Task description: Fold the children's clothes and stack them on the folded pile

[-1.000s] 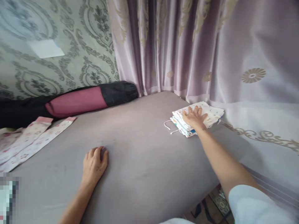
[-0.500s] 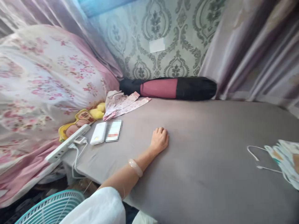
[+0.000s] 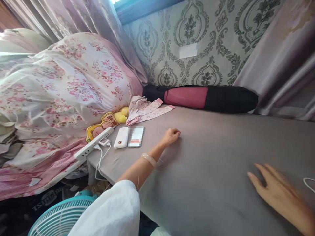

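My left hand is over the grey sheet, its fingers curled in and nothing showing in them. A pale bangle circles that wrist. On the right, my right hand is spread with the thumb apart, low over the sheet and slightly blurred; it holds nothing. Left of my left hand lie a phone with a blurred-out screen and a white power bank. A white power strip with plugged-in cables runs along the bed's left edge.
Behind lie a long black and pink bag, small patterned clothing and a yellow plush toy. Floral bedding is heaped at left. A turquoise fan stands below the edge. A white cord shows at far right.
My right hand has come into view from the right. My left hand has curled and turned, its fingers now pointing right. The view has shifted left, leaving the white bundle at right out of frame.
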A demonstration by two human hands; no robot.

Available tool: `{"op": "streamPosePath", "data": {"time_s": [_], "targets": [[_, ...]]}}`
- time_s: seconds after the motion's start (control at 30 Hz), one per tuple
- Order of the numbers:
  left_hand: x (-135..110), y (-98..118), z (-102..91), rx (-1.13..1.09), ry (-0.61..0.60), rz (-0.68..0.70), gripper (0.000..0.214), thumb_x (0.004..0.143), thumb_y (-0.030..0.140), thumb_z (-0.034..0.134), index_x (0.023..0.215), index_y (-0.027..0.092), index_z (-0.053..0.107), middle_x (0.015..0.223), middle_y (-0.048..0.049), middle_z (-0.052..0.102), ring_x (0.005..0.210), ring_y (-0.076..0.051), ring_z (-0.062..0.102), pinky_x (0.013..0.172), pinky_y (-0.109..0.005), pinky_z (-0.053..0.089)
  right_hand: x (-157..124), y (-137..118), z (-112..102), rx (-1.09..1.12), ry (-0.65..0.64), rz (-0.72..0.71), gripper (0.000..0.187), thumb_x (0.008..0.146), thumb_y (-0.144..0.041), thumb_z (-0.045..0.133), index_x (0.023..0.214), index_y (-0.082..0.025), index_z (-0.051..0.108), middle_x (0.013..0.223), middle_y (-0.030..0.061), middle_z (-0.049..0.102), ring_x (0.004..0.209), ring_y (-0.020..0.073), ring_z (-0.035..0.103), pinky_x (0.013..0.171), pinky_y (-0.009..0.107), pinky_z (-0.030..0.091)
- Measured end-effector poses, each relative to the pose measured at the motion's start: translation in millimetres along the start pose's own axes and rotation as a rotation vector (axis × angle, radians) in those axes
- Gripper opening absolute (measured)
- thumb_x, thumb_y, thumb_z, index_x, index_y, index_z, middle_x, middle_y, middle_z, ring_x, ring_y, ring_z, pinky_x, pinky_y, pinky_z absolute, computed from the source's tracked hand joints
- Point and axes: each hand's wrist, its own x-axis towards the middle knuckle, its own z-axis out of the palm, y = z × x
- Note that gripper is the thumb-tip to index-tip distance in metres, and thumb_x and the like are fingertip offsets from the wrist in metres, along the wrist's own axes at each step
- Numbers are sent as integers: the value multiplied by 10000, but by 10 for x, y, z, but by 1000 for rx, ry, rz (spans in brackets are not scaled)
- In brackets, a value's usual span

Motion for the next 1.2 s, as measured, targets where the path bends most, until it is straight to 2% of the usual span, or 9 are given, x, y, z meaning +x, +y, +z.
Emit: {"op": "streamPosePath", "data": {"time_s": [0.07, 0.17, 0.37, 0.5, 0.63, 0.77, 0.9, 1.1, 1.2], "targets": [[111, -114, -227, 12, 109, -45, 259, 826, 185, 496, 945, 120, 717, 886, -80, 731, 823, -172, 650, 779, -270, 491, 47, -165, 253, -3, -56, -25, 749, 888, -569, 214, 1374, -88, 521, 1426, 256, 451, 1368, 372, 371, 1048, 518, 379], [255, -309, -693, 66, 253, -103, 276, 819, 166, 488, 977, 105, 706, 911, -105, 727, 816, -186, 655, 786, -296, 495, 15, -353, 432, -50, -47, -23, 772, 878, -566, 168, 1358, -78, 524, 1469, 216, 421, 1381, 374, 349, 1074, 572, 329], [355, -730, -1736, 257, 517, -265, 251, 743, 79, 524, 937, 102, 682, 1022, -158, 690, 1030, -253, 603, 934, -356, 419, -97, -468, 393, -69, 10, -36, 809, 865, -544, 97, 1361, -56, 511, 1440, 219, 457, 1358, 381, 380, 1074, 614, 286], [281, -949, -2164, 387, 575, -348, 227, 718, 107, 597, 934, 126, 663, 1042, -154, 671, 1049, -280, 573, 927, -382, 411, -96, -494, 327, -67, -10, -63, 794, 854, -519, 118, 1335, -46, 536, 1415, 234, 479, 1345, 392, 395, 1056, 612, 305], [230, -1095, -2331, 499, 544, -353, 220, 718, 126, 622, 935, 120, 660, 1105, -178, 639, 1113, -320, 524, 955, -409, 388, -93, -505, 307, -67, -9, -84, 761, 848, -499, 156, 1323, -51, 545, 1392, 239, 500, 1337, 400, 401, 1048, 615, 311], [234, -1182, -2351, 573, 501, -342, 257, 710, 156, 659, 965, 128, 661, 1165, -182, 619, 1188, -359, 466, 994, -446, 361, -96, -516, 322, -62, 20, -81, 744, 849, -495, 171, 1320, -57, 545, 1376, 241, 515, 1324, 401, 416, 1064, 612, 298], [271, -1226, -2343, 583, 482, -359, 213, 728, 187, 652, 931, 124, 667, 1149, -175, 636, 1184, -364, 482, 989, -474, 366, -106, -532, 333, -32, 62, -53, 749, 847, -506, 177, 1327, -56, 535, 1375, 245, 514, 1316, 405, 425, 1062, 619, 301], [383, -1202, -2390, 452, 550, -384, 121, 709, 232, 684, 755, 122, 660, 917, -166, 680, 1097, -371, 544, 935, -491, 393, -116, -530, 343, -41, 84, -49, 715, 858, -511, 169, 1372, -133, 491, 1382, 205, 519, 1339, 372, 409, 1071, 602, 302], [456, -1118, -2394, 316, 598, -314, 118, 708, 252, 679, 677, 145, 640, 770, -124, 659, 1003, -334, 579, 874, -423, 428, -108, -523, 355, -52, 75, -50, 725, 863, -511, 153, 1349, -110, 512, 1390, 216, 507, 1329, 381, 417, 1065, 605, 304]]}}
